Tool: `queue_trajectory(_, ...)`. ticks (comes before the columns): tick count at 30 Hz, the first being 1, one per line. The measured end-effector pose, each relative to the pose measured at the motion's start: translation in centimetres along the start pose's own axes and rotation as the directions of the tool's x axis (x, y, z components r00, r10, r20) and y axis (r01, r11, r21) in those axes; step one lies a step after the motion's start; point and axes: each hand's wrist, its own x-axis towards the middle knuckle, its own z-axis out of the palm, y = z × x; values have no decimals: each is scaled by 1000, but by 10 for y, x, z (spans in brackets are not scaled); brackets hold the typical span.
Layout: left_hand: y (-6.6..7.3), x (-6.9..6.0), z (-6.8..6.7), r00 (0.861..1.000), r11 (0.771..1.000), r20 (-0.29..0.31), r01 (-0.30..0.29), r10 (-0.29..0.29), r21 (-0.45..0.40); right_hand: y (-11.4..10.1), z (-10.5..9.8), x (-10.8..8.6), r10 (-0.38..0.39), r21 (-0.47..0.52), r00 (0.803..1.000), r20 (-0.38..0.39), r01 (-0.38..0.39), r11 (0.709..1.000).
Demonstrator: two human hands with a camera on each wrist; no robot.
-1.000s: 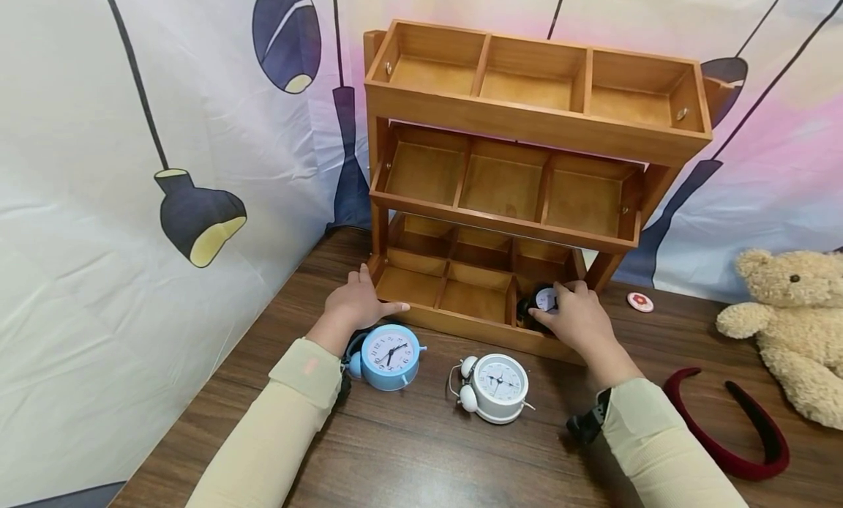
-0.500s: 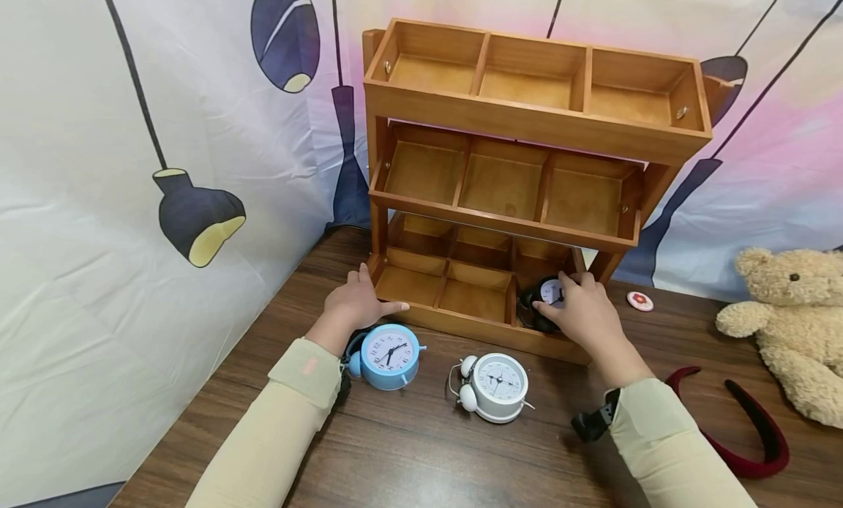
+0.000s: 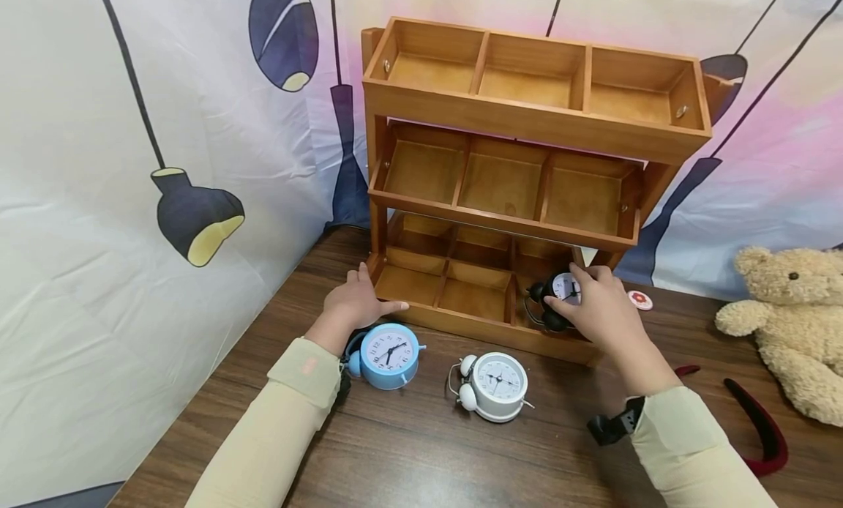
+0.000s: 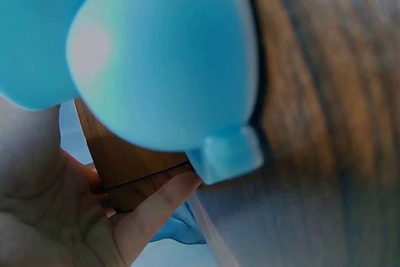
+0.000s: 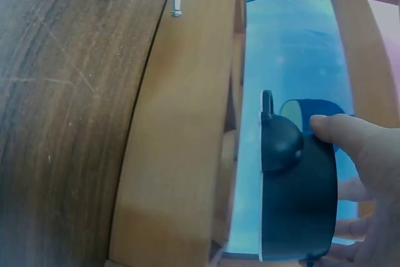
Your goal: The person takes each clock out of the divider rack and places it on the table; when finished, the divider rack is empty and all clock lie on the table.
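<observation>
In the head view my right hand point(image 3: 606, 310) pinches a black alarm clock point(image 3: 566, 288) between thumb and fingers, over the right compartment of the lowest tier of a wooden three-tier rack point(image 3: 540, 113). The right wrist view shows the thumb on the side of the clock's black case point(image 5: 299, 198), beside a bell. My left hand point(image 3: 353, 303) rests on the lowest tier's front left corner, thumb stretched along the front edge. A light-blue alarm clock point(image 3: 390, 356) lies face up just below it, its bell point(image 4: 162, 60) filling much of the left wrist view.
A white alarm clock point(image 3: 498, 387) lies face up on the wooden table point(image 3: 421, 457), before the rack. To the right are a dark red headband point(image 3: 764, 427), a round badge point(image 3: 640, 300) and a teddy bear point(image 3: 790, 318). A printed cloth point(image 3: 283, 149) hangs behind.
My right hand has drawn the black clock up and to the right in the compartment, so more of its bells and handle shows. My left hand has stayed in place.
</observation>
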Motion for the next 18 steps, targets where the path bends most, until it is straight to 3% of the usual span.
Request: queue_trajectory(18, 0, -1, -1, 1000, 1000, 1, 4, -4, -8, 8, -21, -47, -103, -9, 989, 105, 105, 994)
